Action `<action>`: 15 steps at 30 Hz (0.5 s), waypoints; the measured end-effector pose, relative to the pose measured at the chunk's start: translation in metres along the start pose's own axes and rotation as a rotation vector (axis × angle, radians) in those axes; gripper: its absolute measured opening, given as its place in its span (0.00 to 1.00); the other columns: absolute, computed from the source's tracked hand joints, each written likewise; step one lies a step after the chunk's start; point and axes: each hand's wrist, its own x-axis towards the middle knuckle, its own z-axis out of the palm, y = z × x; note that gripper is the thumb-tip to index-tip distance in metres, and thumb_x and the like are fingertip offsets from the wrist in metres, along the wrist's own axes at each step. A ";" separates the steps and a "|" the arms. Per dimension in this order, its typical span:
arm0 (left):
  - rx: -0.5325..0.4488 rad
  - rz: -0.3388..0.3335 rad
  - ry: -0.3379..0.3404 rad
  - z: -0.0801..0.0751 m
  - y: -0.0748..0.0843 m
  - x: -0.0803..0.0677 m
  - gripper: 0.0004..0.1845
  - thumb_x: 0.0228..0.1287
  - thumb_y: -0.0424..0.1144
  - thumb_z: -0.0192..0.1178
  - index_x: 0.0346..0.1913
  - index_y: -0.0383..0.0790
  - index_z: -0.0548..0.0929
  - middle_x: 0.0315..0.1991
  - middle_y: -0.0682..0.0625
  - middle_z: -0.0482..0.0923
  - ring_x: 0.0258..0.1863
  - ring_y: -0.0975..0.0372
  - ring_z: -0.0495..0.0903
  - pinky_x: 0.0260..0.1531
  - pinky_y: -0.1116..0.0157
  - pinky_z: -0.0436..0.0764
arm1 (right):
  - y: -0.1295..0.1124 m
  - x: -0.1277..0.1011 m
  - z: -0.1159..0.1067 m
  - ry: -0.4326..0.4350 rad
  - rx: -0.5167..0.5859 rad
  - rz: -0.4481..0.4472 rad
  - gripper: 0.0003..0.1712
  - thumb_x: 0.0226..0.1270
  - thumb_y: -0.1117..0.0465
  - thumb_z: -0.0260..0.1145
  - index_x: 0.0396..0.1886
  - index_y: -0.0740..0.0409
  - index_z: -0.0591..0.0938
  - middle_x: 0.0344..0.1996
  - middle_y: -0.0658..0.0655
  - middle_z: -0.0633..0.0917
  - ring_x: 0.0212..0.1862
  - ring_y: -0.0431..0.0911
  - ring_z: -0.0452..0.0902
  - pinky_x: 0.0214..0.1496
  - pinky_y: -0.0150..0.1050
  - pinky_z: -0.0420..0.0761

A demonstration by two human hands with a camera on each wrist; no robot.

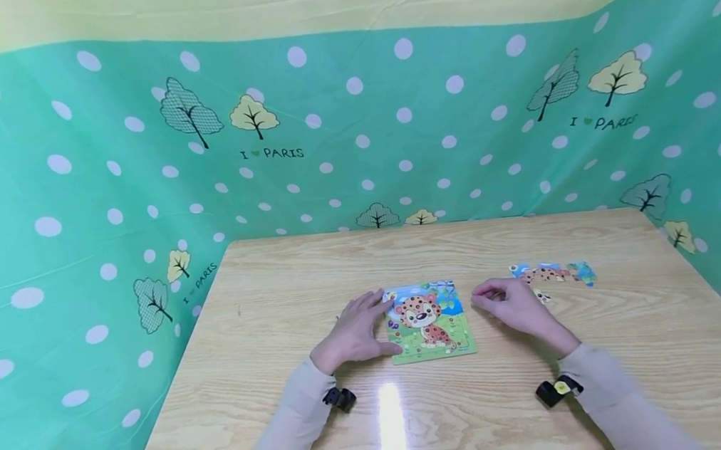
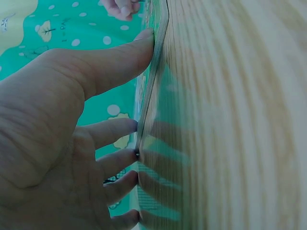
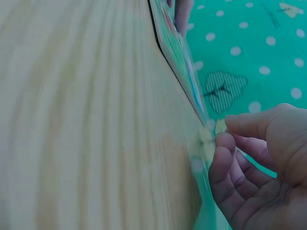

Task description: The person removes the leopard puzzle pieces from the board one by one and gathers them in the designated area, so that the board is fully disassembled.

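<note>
Resting flat, fingers spread, left hand [image 1: 352, 333] touched the left edge of the one leopard puzzle board [image 1: 429, 320] mid-table [image 1: 276, 289]. Right hand [image 1: 514, 306], fingers curled, pinched one small piece [image 3: 219, 126] just right of the board. Loose pieces [image 1: 551, 274] lay beyond it; count unclear. Open wood all round.

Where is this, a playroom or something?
Probably a small play or craft corner, not a whole room in view: a wooden table walled in by a green cloth with dots and trees, and a leopard puzzle between two hands.
</note>
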 end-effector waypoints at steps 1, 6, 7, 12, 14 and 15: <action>0.001 -0.001 -0.002 0.000 0.000 0.000 0.53 0.58 0.59 0.77 0.83 0.45 0.65 0.87 0.44 0.51 0.87 0.45 0.49 0.86 0.41 0.47 | -0.003 0.000 0.003 -0.004 0.001 -0.001 0.11 0.75 0.58 0.71 0.50 0.60 0.90 0.37 0.55 0.91 0.31 0.43 0.80 0.30 0.33 0.81; 0.004 -0.003 0.000 0.001 -0.002 0.000 0.53 0.58 0.58 0.77 0.83 0.45 0.65 0.87 0.44 0.51 0.87 0.45 0.49 0.86 0.41 0.47 | -0.017 0.003 0.019 -0.045 0.017 -0.049 0.11 0.73 0.58 0.73 0.49 0.59 0.90 0.35 0.52 0.89 0.33 0.41 0.79 0.35 0.31 0.79; 0.005 -0.003 -0.002 0.001 -0.001 -0.001 0.53 0.58 0.58 0.77 0.83 0.45 0.65 0.87 0.44 0.51 0.87 0.45 0.49 0.87 0.41 0.46 | -0.019 0.004 0.022 -0.056 0.023 -0.061 0.11 0.72 0.58 0.74 0.47 0.59 0.90 0.34 0.52 0.88 0.32 0.41 0.78 0.34 0.30 0.79; 0.007 0.003 0.000 0.001 -0.001 -0.001 0.53 0.58 0.58 0.77 0.83 0.44 0.65 0.87 0.43 0.52 0.87 0.44 0.50 0.86 0.40 0.47 | -0.035 0.007 0.038 -0.139 0.079 -0.092 0.13 0.69 0.58 0.76 0.48 0.59 0.90 0.31 0.50 0.85 0.28 0.40 0.74 0.30 0.29 0.75; 0.010 0.008 0.003 0.001 -0.001 0.000 0.54 0.58 0.58 0.77 0.83 0.44 0.65 0.87 0.42 0.52 0.87 0.44 0.50 0.86 0.40 0.48 | -0.041 0.008 0.043 -0.184 0.093 -0.097 0.19 0.68 0.57 0.77 0.54 0.61 0.88 0.30 0.50 0.85 0.27 0.40 0.74 0.28 0.30 0.74; 0.012 0.007 0.001 0.001 -0.001 0.001 0.54 0.58 0.58 0.77 0.83 0.44 0.65 0.87 0.43 0.52 0.87 0.44 0.50 0.86 0.40 0.47 | -0.043 0.009 0.045 -0.207 0.085 -0.098 0.22 0.67 0.56 0.78 0.57 0.62 0.87 0.29 0.50 0.84 0.26 0.40 0.73 0.27 0.30 0.74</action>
